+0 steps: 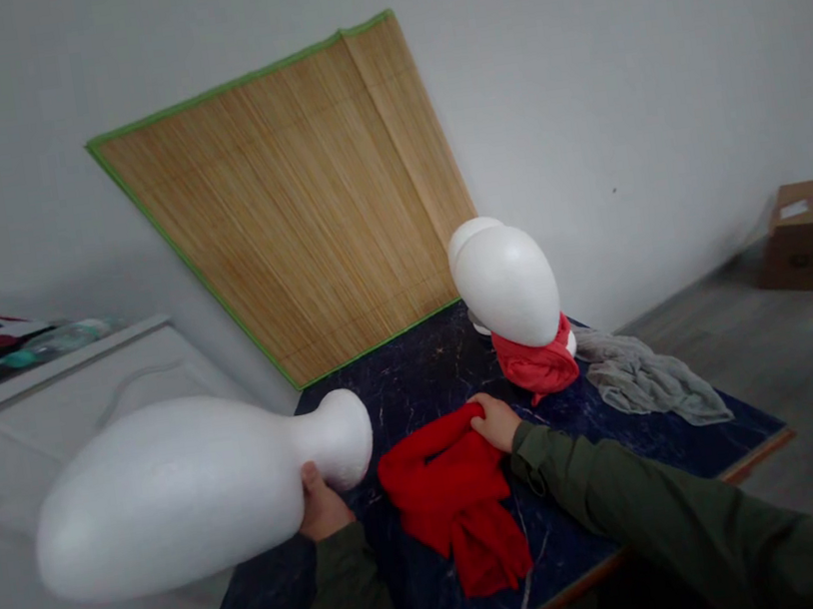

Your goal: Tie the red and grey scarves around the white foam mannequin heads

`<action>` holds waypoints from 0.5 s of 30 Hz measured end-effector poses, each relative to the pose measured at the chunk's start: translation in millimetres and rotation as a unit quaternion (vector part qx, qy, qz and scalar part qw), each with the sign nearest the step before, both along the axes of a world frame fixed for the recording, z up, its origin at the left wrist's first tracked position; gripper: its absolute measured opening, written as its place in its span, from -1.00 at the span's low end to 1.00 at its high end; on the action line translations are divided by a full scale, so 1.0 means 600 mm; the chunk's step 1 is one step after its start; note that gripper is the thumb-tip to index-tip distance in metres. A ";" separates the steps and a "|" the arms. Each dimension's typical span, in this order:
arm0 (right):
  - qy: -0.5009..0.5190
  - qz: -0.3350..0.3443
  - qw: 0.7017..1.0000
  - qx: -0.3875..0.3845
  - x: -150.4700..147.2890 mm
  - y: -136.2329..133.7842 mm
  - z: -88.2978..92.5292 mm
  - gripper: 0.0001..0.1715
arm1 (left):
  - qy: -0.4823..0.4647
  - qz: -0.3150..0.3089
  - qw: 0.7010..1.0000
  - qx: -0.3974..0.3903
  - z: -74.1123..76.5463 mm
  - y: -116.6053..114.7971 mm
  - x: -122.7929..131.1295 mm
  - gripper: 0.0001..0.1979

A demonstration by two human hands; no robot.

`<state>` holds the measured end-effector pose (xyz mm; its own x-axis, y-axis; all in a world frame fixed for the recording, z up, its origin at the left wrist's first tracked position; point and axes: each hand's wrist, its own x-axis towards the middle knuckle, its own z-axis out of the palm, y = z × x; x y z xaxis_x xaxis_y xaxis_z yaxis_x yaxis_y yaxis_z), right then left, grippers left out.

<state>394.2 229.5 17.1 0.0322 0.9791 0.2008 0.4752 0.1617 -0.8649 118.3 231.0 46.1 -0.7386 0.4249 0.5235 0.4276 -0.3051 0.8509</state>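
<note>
about the red scarf [445,496], with 12 o'clock pointing away from you: the scarf lies bunched on the dark blue table [551,531], its loose ends toward 5. your right hand [497,423] is closed on a fold at 1, thumb and fingers together on the cloth. your left hand [324,502], at 9, is clamped round the neck of a white head form [176,493] held sideways, base toward 3, crown toward 9; the hidden fingers cannot be judged. note the leverage: most of the bulk lies beyond your grip, so a slackened hold could let the crown dip or the neck twist, and a smooth surface would worsen it. lifting the scarf by that single fold might loosen its layers. a wide swing toward 1 could knock the standing white forms [510,285], which look top-heavy above their coral cloth [540,366]; the grey cloth [644,377], at 2, seems safer.
</note>
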 end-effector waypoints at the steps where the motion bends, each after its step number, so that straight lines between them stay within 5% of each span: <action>1: 0.000 0.002 1.000 0.001 0.000 0.000 -0.001 -0.63 | 0.008 0.020 1.000 -0.006 -0.003 0.005 -0.012 -0.33; 15: -0.002 0.010 1.000 0.015 -0.008 0.000 -0.006 -0.62 | 0.121 0.113 0.985 -0.043 0.002 0.082 -0.070 -0.30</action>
